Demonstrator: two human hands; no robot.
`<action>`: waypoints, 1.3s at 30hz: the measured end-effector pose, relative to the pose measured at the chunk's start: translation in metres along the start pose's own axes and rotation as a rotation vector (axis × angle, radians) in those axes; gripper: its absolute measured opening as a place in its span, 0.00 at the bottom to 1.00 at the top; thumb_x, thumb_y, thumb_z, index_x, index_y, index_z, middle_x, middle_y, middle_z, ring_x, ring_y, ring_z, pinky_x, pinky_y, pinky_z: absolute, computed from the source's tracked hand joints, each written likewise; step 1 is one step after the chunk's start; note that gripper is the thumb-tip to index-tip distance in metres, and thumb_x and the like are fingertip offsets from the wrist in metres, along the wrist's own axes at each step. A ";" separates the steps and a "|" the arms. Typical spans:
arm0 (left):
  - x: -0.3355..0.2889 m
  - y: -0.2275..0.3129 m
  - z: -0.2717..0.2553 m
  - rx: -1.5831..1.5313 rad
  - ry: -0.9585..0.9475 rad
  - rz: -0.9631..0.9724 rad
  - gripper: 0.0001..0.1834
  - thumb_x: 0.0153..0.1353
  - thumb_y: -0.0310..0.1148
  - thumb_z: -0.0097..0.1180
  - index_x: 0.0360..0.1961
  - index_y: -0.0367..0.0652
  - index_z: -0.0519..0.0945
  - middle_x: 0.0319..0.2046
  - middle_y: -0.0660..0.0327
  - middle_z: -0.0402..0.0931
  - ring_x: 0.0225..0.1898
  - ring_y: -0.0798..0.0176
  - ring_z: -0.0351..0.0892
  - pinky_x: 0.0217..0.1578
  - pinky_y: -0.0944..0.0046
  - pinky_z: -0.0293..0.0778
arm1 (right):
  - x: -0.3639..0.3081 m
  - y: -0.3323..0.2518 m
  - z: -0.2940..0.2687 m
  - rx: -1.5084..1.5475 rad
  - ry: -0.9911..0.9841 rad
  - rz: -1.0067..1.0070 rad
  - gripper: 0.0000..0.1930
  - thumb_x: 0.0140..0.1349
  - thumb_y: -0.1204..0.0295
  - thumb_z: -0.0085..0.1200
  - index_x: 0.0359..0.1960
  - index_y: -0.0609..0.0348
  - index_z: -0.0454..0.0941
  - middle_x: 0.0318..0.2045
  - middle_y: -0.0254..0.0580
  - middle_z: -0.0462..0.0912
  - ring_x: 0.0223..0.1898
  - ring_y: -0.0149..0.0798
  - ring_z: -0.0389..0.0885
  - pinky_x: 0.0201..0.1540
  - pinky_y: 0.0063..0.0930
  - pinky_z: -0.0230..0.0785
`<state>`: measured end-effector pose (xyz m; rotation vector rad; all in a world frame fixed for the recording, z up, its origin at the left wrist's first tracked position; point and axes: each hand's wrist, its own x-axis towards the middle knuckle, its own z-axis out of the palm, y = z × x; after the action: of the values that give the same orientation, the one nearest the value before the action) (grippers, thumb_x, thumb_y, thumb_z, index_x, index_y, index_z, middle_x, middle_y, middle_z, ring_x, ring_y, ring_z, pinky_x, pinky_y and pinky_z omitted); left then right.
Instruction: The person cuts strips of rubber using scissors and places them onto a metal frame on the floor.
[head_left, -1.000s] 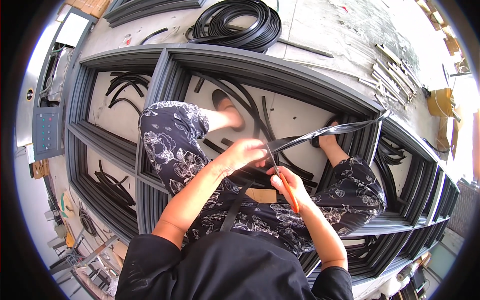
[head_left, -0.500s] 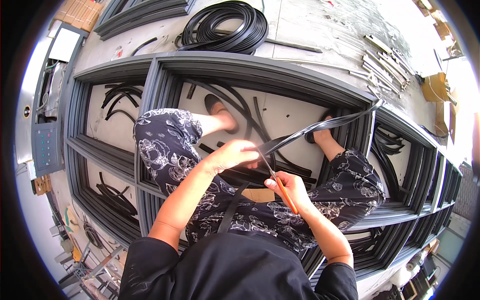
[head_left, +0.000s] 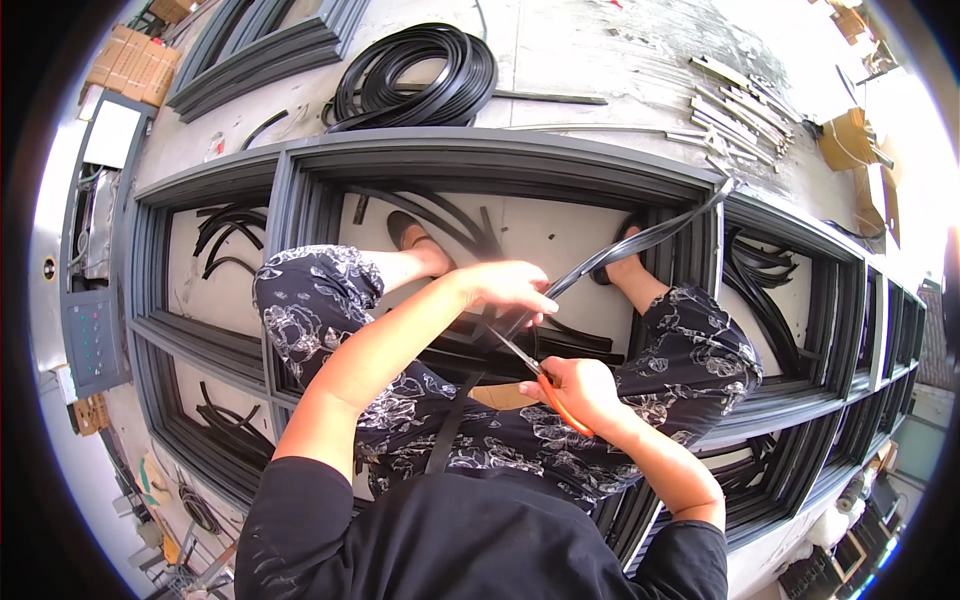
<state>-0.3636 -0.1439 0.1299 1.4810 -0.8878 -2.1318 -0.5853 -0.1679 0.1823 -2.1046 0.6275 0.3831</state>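
My left hand (head_left: 508,288) is closed on a long black rubber strip (head_left: 625,240), whose far part stretches to the right over the frame bar. In my right hand (head_left: 582,392) is a pair of scissors (head_left: 553,392) with orange handles. The scissor blades point up and left toward the strip just below my left hand. Blur there hides whether they touch it. My legs straddle an opening of a large dark grey metal frame (head_left: 500,140), and cut strips lie on the floor inside it.
A big coil of black strip (head_left: 470,85) lies beyond the frame. Loose pale slats (head_left: 735,115) are scattered at the far right, near a cardboard box (head_left: 848,140). A control panel (head_left: 92,335) stands at the left. More cut strips (head_left: 765,290) lie in neighbouring openings.
My left hand has moved right along the strip. The scissors have turned, with their blades slanting further left. The whole view has shifted slightly.
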 end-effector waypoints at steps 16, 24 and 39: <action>-0.073 0.015 0.013 -0.148 0.243 0.195 0.31 0.64 0.28 0.46 0.68 0.47 0.54 0.24 0.61 0.75 0.23 0.71 0.76 0.25 0.72 0.76 | 0.002 0.043 -0.072 -0.098 0.749 -0.137 0.21 0.42 0.64 0.70 0.34 0.59 0.74 0.19 0.37 0.72 0.26 0.44 0.73 0.32 0.36 0.66; -0.166 0.029 0.054 -0.527 0.040 0.560 0.13 0.64 0.31 0.49 0.37 0.27 0.77 0.19 0.48 0.76 0.15 0.57 0.75 0.16 0.61 0.73 | 0.053 0.038 -0.097 -0.264 0.760 -0.450 0.30 0.32 0.64 0.73 0.40 0.57 0.74 0.49 0.46 0.76 0.53 0.52 0.72 0.56 0.42 0.63; -0.250 -0.042 0.024 -1.171 0.093 1.264 0.28 0.71 0.50 0.26 0.69 0.55 0.53 0.25 0.51 0.72 0.16 0.59 0.73 0.12 0.65 0.68 | 0.121 0.023 -0.114 -0.248 0.803 -0.591 0.18 0.37 0.79 0.61 0.34 0.55 0.73 0.26 0.40 0.72 0.31 0.47 0.74 0.35 0.37 0.67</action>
<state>-0.2938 0.0523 0.2770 0.2044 -0.2112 -1.1152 -0.4938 -0.3086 0.1730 -2.5347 0.3612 -0.7862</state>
